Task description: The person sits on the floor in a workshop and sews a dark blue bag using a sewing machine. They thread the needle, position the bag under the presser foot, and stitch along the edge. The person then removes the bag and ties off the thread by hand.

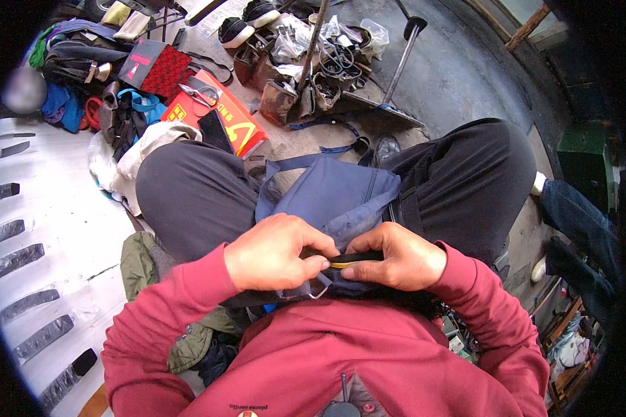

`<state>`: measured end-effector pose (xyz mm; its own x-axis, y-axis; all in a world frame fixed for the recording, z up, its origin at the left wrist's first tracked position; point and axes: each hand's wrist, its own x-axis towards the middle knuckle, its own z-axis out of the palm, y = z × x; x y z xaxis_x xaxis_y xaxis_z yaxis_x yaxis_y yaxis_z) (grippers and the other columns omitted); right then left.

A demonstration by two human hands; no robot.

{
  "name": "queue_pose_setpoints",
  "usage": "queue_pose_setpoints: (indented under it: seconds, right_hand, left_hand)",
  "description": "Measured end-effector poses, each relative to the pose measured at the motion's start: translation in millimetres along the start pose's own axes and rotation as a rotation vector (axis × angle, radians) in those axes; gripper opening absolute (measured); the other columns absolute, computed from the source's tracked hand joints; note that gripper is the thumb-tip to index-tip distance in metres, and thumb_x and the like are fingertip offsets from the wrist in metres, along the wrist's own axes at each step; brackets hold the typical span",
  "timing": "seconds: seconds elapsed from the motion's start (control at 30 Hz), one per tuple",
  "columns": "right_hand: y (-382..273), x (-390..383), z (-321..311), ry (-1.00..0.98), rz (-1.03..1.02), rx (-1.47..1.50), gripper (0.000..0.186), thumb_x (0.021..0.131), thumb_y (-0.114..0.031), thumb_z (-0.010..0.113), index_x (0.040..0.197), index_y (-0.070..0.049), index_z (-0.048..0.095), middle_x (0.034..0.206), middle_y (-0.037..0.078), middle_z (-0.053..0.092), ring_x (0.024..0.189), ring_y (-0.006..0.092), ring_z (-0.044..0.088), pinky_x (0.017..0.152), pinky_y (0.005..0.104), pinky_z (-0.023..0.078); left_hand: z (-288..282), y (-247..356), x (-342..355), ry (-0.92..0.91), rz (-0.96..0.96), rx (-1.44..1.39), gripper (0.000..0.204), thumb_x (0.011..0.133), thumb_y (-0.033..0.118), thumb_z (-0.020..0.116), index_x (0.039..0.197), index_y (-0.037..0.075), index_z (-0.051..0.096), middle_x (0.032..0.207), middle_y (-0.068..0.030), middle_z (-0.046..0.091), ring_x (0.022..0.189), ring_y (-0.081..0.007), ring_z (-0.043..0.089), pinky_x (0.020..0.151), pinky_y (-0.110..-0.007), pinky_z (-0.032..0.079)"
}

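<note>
A navy blue fabric bag (330, 191) lies across my lap, its strap trailing away between my knees. Just in front of my belly, both hands pinch a short black strip with a yellow edge (342, 264) at the near end of the bag. My left hand (275, 254) closes thumb and forefinger on its left end. My right hand (400, 258) grips the other end, thumb below and fingers above. A metal loop (320, 286) hangs under the left fingertips. Whether the strip is part of the bag, I cannot tell.
Scissors (200, 94) and a black phone (216, 131) rest on a red box (233, 115) beyond my left knee. A tool-filled container (282, 97) stands ahead, near a metal stand (400, 62). Cloths and bags pile up at far left. Another person's jeans (581, 215) show at right.
</note>
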<state>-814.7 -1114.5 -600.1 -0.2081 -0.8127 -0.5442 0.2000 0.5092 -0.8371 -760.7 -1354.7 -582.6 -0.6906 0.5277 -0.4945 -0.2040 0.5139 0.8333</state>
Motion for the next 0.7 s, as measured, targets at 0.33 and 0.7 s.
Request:
queue_pose_setpoints:
  seconds: [0.33, 0.7]
  right_hand:
    - [-4, 1, 15, 0.088, -0.082, -0.053, 0.031, 0.089, -0.026, 0.073, 0.101, 0.003, 0.073, 0.076, 0.028, 0.062, 0.061, 0.0247, 0.061, 0.066, 0.0405, 0.052]
    - [-2, 2, 20, 0.125, -0.054, 0.024, 0.029, 0.091, -0.022, 0.071, 0.103, 0.004, 0.073, 0.07, 0.025, 0.059, 0.06, 0.0169, 0.055, 0.063, 0.0392, 0.051]
  left_hand:
    - [-24, 17, 15, -0.271, 0.065, 0.394, 0.021, 0.085, 0.019, 0.071, 0.103, 0.008, 0.074, 0.083, -0.0207, 0.07, 0.081, -0.0418, 0.068, 0.07, -0.049, 0.052]
    - [7, 7, -23, 0.078, -0.002, 0.182, 0.03, 0.09, 0.01, 0.06, 0.118, 0.01, 0.068, 0.103, -0.0146, 0.072, 0.102, -0.0375, 0.068, 0.114, -0.063, 0.035]
